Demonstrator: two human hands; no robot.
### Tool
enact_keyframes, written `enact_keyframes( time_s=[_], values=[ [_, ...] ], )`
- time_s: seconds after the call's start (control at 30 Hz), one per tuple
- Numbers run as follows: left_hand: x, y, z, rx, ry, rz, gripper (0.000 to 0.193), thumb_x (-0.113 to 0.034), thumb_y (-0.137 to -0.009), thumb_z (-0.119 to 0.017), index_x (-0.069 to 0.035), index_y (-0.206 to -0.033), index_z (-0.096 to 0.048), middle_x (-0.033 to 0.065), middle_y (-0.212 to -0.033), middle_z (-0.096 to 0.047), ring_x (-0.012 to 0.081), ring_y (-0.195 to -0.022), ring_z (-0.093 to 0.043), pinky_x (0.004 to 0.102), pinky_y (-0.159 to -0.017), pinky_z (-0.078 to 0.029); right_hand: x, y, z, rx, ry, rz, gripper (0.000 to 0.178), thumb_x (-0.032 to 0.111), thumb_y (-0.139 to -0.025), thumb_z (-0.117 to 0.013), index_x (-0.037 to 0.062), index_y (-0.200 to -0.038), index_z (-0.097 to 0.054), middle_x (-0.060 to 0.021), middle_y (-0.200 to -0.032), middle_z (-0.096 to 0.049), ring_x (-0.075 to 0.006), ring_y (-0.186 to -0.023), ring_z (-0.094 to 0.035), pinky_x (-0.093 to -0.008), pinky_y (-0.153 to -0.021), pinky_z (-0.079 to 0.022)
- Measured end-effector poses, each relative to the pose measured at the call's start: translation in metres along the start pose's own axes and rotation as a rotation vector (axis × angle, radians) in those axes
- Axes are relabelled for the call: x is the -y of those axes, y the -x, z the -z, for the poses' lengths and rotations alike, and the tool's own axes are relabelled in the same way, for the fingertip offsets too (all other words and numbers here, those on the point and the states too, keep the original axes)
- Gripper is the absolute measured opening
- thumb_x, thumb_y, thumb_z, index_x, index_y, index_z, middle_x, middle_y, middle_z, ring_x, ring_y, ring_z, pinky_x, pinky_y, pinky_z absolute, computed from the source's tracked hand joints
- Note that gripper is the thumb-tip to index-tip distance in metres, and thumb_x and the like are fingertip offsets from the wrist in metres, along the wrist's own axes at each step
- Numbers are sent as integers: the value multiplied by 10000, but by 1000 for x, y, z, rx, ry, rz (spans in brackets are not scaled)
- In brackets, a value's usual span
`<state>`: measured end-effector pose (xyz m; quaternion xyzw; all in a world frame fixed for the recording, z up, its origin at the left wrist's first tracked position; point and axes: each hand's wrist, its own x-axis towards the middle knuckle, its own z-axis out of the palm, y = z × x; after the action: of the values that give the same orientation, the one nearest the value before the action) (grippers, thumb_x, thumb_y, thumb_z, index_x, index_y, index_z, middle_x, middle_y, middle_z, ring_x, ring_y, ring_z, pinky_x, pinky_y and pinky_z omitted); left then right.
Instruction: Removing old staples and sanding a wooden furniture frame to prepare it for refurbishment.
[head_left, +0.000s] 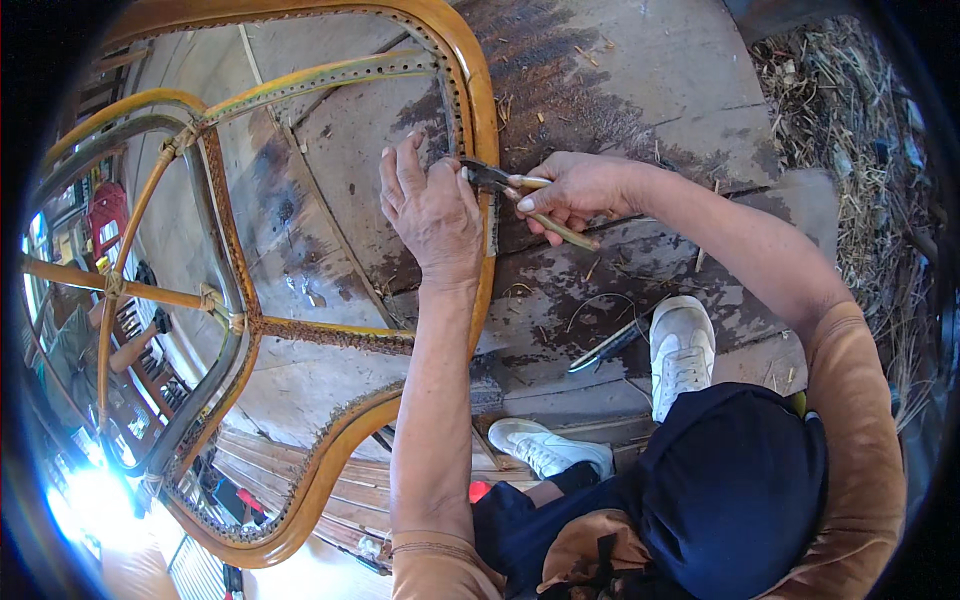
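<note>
My right hand (590,190) is closed round the yellowish handles of a pair of pliers (490,178). Their dark jaws reach over the right rail of a honey-brown rattan chair frame (484,110), a row of small holes running along its inner edge. Right by the jaws, my left hand (437,220) has its thumb and index finger drawn together at the rail, while its other fingers stick up apart. Whatever the pinch holds is hidden. The frame extends left into curved poles, bound at the joints, with ragged brown fibre along several inner edges.
Worn, stained boards (620,110) lie beneath the frame, scattered with fibre scraps. A slim pointed tool (605,348) rests near my white shoe (683,355). Dry straw-like litter (850,130) is heaped at the far right. Thin wooden strips (350,500) lie at the lower left.
</note>
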<state>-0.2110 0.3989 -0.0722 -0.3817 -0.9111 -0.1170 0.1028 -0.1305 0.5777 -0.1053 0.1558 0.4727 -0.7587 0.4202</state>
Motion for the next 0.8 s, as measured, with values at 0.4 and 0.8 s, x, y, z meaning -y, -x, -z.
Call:
enact_keyframes(
  time_s=[0.4,0.8],
  values=[
    [0,11,-9,-53,-42,40,122,-129,-778,-697,-116,-890,-651,71,-1336,-466,346,-1295,-390,536,-1027,-308,-9,-3,-10,-199,396,175,155,157,-960,-572,5,-967,-544,-15,-730,-592,-93,-588,-576,-289,-539,-483],
    [-11,54,39,72,73,29,104,-191,-787,-719,-137,-845,-651,79,-1325,-510,315,-1303,-392,513,-1071,-237,-19,55,-41,-296,835,207,192,182,-919,-556,9,-993,-594,-213,-828,-647,-407,-804,-648,-485,-709,-499]
  ],
)
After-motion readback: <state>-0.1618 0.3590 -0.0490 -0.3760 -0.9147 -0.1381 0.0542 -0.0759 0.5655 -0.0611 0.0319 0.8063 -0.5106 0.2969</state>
